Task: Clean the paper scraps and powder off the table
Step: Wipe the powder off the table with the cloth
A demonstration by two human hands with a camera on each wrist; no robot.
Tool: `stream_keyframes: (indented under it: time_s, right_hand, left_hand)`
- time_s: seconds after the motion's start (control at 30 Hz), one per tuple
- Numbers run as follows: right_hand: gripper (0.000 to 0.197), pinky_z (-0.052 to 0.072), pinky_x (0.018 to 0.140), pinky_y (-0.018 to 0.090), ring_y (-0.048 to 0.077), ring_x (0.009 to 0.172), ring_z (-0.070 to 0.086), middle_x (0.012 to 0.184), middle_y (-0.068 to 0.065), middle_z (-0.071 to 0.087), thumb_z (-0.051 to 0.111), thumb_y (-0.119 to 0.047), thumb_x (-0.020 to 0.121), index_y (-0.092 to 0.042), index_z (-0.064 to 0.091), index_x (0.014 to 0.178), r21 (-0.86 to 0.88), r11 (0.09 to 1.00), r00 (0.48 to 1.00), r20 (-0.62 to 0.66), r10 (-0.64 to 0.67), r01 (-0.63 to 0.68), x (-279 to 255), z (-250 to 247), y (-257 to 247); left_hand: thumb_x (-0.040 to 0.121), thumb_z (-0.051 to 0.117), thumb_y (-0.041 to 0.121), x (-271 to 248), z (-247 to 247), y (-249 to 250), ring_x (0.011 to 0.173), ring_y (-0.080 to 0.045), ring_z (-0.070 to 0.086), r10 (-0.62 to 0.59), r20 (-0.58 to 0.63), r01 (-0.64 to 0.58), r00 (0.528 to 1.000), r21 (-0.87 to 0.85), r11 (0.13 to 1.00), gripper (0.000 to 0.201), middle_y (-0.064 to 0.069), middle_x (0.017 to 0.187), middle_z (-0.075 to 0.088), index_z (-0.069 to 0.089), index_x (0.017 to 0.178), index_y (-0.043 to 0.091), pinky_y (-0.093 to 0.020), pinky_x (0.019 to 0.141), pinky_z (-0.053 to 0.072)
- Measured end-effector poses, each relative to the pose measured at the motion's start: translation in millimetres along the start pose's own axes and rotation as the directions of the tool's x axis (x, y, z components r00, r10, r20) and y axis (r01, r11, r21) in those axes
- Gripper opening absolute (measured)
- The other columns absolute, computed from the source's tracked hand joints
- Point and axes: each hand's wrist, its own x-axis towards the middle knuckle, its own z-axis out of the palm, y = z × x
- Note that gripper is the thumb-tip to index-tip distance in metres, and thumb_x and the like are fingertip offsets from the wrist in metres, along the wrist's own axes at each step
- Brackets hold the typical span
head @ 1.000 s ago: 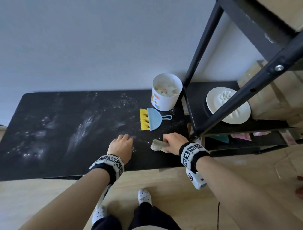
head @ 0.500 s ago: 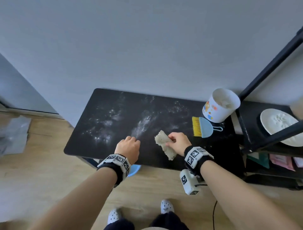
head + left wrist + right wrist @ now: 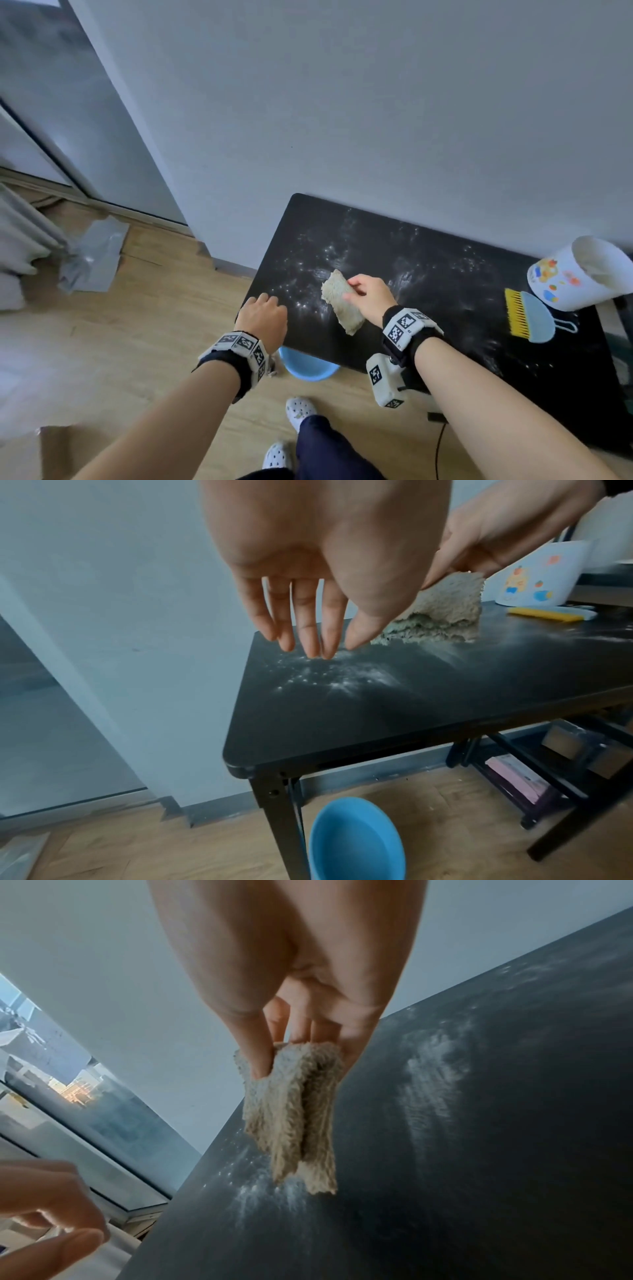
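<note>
Two hands have shifted toward the bench's left end: the left hand (image 3: 262,317) hovers slack, fingers loose, over the near corner, while the right hand (image 3: 368,298) pinches the folded cloth (image 3: 340,306), now lifted off the bench (image 3: 445,342). Beyond, powder (image 3: 308,284) remains unwiped; wiping looks about to resume there.
</note>
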Motion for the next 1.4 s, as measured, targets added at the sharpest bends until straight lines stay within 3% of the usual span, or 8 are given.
stream_keyframes:
  time_s: [0.37, 0.63, 0.83, 1.0, 1.13, 1.2, 1.33, 1.4]
  right_hand:
    - [0.021, 0.048, 0.094, 0.035, 0.024, 0.099, 0.064, 0.105, 0.008, 0.069, 0.064, -0.010, 0.086, -0.008, 0.068, 0.107, -0.042, 0.993, 0.963, 0.250, -0.100, 0.114, 159.7, 9.9, -42.5]
    - [0.025, 0.047, 0.095, 0.034, 0.021, 0.102, 0.062, 0.111, 0.005, 0.067, 0.062, -0.012, 0.088, -0.013, 0.066, 0.113, -0.135, 0.983, 0.977, 0.188, -0.101, 0.128, 245.1, -5.9, -47.7]
    - [0.042, 0.037, 0.106, 0.034, 0.021, 0.126, 0.046, 0.140, 0.004, 0.045, 0.043, 0.000, 0.094, -0.012, 0.050, 0.134, -0.325, 0.899, 0.955, 0.155, -0.255, 0.293, 246.9, -2.4, -31.5]
    - [0.051, 0.006, 0.118, 0.030, 0.019, 0.147, 0.006, 0.159, 0.003, 0.007, 0.030, -0.021, 0.103, -0.009, 0.016, 0.150, -0.434, 0.789, 0.883, 0.379, -0.278, 0.435, 238.2, 13.1, -17.9]
    - [0.060, -0.007, 0.117, 0.032, 0.021, 0.146, -0.008, 0.159, 0.004, -0.009, 0.024, -0.036, 0.102, -0.010, -0.001, 0.151, -0.528, 0.749, 0.909, 0.336, -0.247, 0.399, 215.1, 42.4, -24.9]
    - [0.059, -0.010, 0.116, 0.031, 0.019, 0.146, -0.011, 0.158, 0.002, -0.013, 0.020, -0.037, 0.103, -0.013, -0.004, 0.150, -0.515, 0.719, 0.874, 0.392, -0.288, 0.468, 203.4, 61.3, -34.8]
    - [0.061, -0.011, 0.114, 0.028, 0.015, 0.146, -0.010, 0.158, -0.003, -0.011, 0.031, -0.014, 0.101, -0.016, -0.004, 0.151, -0.497, 0.585, 0.757, 0.534, -0.376, 0.641, 199.2, 82.1, -45.6]
    - [0.078, -0.009, 0.114, 0.028, 0.014, 0.146, -0.007, 0.159, -0.003, -0.008, 0.037, 0.009, 0.088, -0.017, -0.001, 0.151, -0.467, 0.610, 0.757, 0.518, -0.399, 0.640, 209.8, 71.2, -42.1]
  left_hand:
    - [0.097, 0.038, 0.030, 99.2, -21.0, -33.1, 0.114, -0.023, 0.049, -0.110, 0.067, 0.120, 0.992, -0.176, 0.977, 0.031, -0.005, 0.117, 0.056, 0.061, 0.108, 0.012, -0.035, 0.095, 0.040]
    - [0.097, 0.039, 0.030, 172.9, -36.8, -41.6, 0.117, -0.023, 0.046, -0.155, 0.083, 0.172, 0.984, -0.269, 0.948, 0.030, -0.005, 0.115, 0.055, 0.061, 0.106, 0.012, -0.036, 0.089, 0.043]
    - [0.097, 0.039, 0.031, 188.8, -33.6, -36.8, 0.113, -0.023, 0.049, -0.132, 0.125, 0.160, 0.983, -0.254, 0.954, 0.030, -0.005, 0.114, 0.056, 0.060, 0.107, 0.012, -0.035, 0.087, 0.044]
    - [0.097, 0.041, 0.031, 193.6, -30.8, -41.3, 0.114, -0.022, 0.048, -0.130, 0.146, 0.162, 0.981, -0.239, 0.957, 0.029, -0.005, 0.115, 0.055, 0.059, 0.108, 0.012, -0.035, 0.087, 0.045]
    - [0.097, 0.040, 0.031, 181.4, -24.6, -49.9, 0.113, -0.022, 0.048, -0.162, 0.203, 0.211, 0.966, -0.243, 0.947, 0.028, -0.005, 0.116, 0.054, 0.058, 0.108, 0.012, -0.035, 0.086, 0.046]
    - [0.097, 0.040, 0.032, 173.5, -21.7, -56.0, 0.113, -0.022, 0.048, -0.188, 0.224, 0.241, 0.956, -0.238, 0.941, 0.028, -0.004, 0.116, 0.055, 0.058, 0.107, 0.013, -0.035, 0.087, 0.047]
    - [0.097, 0.041, 0.033, 165.5, -19.1, -64.7, 0.113, -0.020, 0.049, -0.228, 0.241, 0.280, 0.943, -0.207, 0.937, 0.029, -0.004, 0.115, 0.055, 0.059, 0.109, 0.013, -0.033, 0.085, 0.047]
    - [0.097, 0.041, 0.032, 166.3, -19.7, -66.8, 0.114, -0.020, 0.048, -0.225, 0.245, 0.278, 0.943, -0.207, 0.938, 0.029, -0.004, 0.114, 0.055, 0.059, 0.107, 0.012, -0.033, 0.084, 0.047]
